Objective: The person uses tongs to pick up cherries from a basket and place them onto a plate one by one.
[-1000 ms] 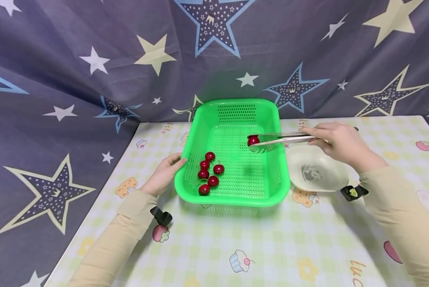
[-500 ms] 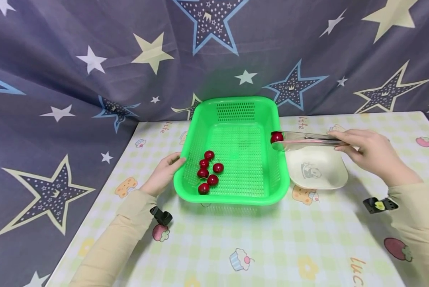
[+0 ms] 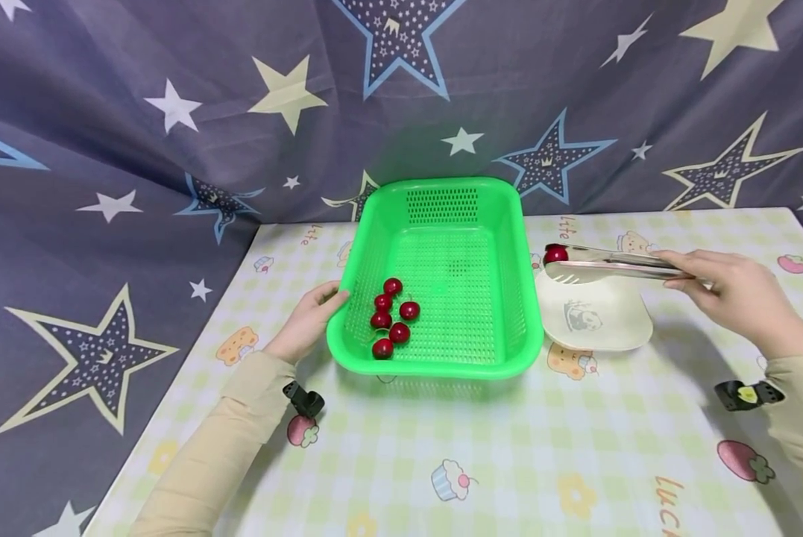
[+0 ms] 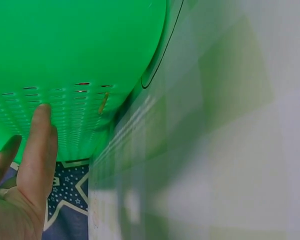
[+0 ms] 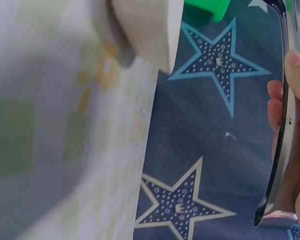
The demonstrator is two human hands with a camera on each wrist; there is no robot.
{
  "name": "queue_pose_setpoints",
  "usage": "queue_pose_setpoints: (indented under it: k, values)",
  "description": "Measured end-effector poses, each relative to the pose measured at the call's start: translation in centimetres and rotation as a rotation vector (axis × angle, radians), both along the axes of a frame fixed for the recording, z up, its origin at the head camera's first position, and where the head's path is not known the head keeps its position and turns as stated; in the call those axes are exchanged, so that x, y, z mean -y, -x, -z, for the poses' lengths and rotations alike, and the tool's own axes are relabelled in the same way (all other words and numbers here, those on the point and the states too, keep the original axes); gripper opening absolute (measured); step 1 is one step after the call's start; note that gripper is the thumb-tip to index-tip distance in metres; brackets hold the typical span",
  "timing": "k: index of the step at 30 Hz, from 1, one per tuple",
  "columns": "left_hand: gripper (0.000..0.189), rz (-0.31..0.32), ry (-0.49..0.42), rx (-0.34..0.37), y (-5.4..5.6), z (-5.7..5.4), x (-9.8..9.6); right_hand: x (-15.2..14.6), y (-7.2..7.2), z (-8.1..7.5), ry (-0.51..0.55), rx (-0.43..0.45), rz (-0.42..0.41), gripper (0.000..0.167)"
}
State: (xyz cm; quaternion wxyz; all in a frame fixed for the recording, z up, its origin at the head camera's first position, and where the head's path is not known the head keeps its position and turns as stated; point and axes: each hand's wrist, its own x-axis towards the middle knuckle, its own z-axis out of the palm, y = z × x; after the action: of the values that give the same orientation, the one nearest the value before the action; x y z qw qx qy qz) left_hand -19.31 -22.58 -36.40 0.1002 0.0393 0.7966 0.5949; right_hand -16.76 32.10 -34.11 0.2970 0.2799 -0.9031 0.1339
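Observation:
In the head view my right hand (image 3: pixel 737 294) grips metal tongs (image 3: pixel 616 262), fingers and thumb closed about the handle end. A dark red cherry (image 3: pixel 555 253) is pinched between the tong tips, above the back left part of a white dish (image 3: pixel 599 328) with a panda print. My left hand (image 3: pixel 310 321) touches the left rim of a green plastic basket (image 3: pixel 435 369). In the left wrist view its fingers (image 4: pixel 37 150) lie fairly straight along the basket's perforated outer wall. Several cherries (image 3: pixel 409 310) lie in the basket's front left part.
A checked tablecloth (image 3: pixel 508 462) with printed cakes and fruit covers the table. Behind it hangs a dark curtain (image 3: pixel 240 89) with stars, which also lines the left side. The dish stands close beside the basket's right wall.
My right hand has moved right with the tongs, carrying the cherry from inside the basket, past its right rim, to over the dish. My left hand has stayed at the basket's rim.

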Motion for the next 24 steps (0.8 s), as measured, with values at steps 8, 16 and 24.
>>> queue_pose_setpoints:
  k: [8,16,24]
  values:
    - [0.044,0.006,-0.012,0.000,0.1,0.0,-0.1,-1.3,-0.1,0.9,-0.039,0.049,0.080,0.026]
    - [0.043,0.002,-0.019,-0.003,0.0,-0.1,-0.1,-2.3,0.3,2.4,-0.083,0.148,0.143,0.040]
    - [0.043,-0.009,-0.030,0.001,-0.1,0.0,-0.1,-2.1,0.7,2.7,-0.148,0.187,0.164,0.045]
